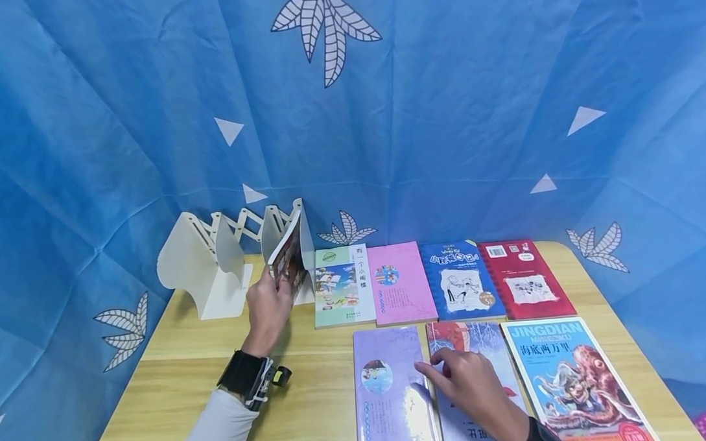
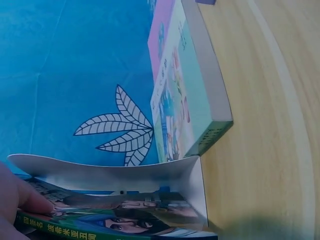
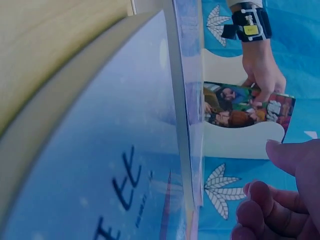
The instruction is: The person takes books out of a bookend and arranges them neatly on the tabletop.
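My left hand pinches an upright book with an illustrated cover by its near edge. The book leans between the rightmost panels of a white expandable book stand. In the left wrist view, the book's green spine shows beside the curved white end panel, with my fingers at its edge. Over the lavender book and the pale blue-purple book hovers my right hand. Its fingers are loosely bent and hold nothing; the right wrist view shows a gap between thumb and fingers.
Right of the stand lie a green-and-white book, a pink book, a blue book and a red book. A book with an octopus cover lies at front right. Blue fabric hangs behind the wooden table.
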`<state>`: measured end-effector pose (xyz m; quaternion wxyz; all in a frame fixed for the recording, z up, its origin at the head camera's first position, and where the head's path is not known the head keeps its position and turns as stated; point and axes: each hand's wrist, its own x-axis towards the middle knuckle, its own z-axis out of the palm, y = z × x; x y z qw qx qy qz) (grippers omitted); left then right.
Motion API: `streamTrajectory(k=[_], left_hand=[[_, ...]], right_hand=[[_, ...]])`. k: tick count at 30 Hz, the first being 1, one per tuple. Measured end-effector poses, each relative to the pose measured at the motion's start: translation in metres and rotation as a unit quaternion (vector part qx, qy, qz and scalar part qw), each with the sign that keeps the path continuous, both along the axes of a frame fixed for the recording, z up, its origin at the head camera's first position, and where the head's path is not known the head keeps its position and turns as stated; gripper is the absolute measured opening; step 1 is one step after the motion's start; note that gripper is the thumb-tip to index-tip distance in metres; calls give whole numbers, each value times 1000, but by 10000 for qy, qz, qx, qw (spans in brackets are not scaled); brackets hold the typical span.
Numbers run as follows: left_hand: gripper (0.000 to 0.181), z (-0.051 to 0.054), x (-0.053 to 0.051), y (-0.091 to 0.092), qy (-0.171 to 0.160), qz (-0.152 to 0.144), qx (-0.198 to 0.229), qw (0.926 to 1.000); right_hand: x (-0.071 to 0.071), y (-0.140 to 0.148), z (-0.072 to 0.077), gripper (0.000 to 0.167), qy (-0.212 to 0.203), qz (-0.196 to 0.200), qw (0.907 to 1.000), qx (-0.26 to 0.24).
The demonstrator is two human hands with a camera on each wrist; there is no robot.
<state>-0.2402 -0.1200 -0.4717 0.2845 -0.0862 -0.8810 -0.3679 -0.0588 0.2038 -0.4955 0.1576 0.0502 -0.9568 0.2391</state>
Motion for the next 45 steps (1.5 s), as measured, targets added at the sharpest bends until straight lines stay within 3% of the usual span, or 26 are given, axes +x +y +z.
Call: streamTrajectory(k=[7, 13, 21, 30, 36, 45], left_hand=[[18, 4, 12, -6, 58, 28, 57, 10000], [26, 19, 26, -10, 1, -22, 425, 9991], [30, 42, 49, -16, -122, 79, 684, 9976], [32, 55, 65, -20, -77, 66, 697, 9975], [33, 66, 77, -22, -262, 50, 777, 9966], [41, 77, 91, -23, -519, -311, 1141, 9916]], right_hand=[[-1, 3, -3, 24, 404, 160, 9991, -27], [-1, 4, -4, 23, 567, 255, 9980, -69], [-1, 6, -3, 21, 615, 359, 9971, -263], [-1, 6, -1, 20, 662, 552, 9956, -356], [-3, 5, 3, 23, 570, 582, 9957, -448], [-3, 0, 8, 24, 492, 512, 9959, -569]])
